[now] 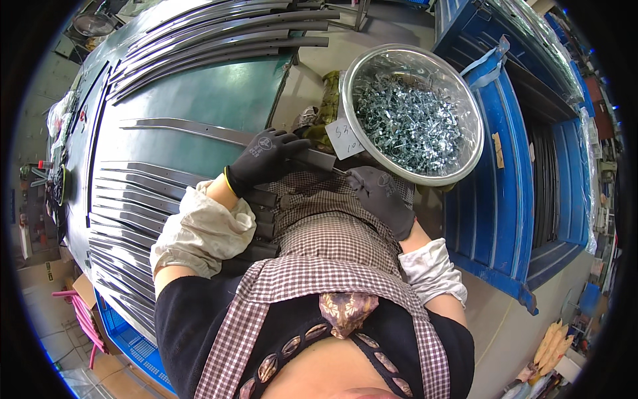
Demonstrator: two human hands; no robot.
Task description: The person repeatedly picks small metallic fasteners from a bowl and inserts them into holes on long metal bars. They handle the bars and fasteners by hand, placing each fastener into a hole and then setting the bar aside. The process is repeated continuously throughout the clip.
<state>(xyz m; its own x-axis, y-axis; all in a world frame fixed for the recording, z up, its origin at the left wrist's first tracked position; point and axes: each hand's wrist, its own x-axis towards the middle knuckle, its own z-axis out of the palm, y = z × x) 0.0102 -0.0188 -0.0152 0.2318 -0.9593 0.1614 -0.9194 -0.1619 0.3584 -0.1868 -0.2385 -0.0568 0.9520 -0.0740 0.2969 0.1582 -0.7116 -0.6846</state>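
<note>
My left hand (266, 156), in a dark grey work glove, is closed over a long dark strip (193, 128) near its right end. The strip runs out to the left over the green table, and its squared end (316, 159) sticks out past my fingers above my lap. My right hand (380, 196), also gloved, is just beyond that end with its fingers bent together in a pinch. A thin, small piece shows at its fingertips by the strip's end, too small to name. Just ahead of my right hand stands a clear round tub (465, 166) full of small shiny metal clips (409, 126).
More dark strips (219, 40) lie across the far side of the green table (199, 100), and several others (133, 213) lie nearer, at my left. A white paper card (344, 138) hangs by the tub. To the right stands a blue metal crate (488, 193) containing dark strips.
</note>
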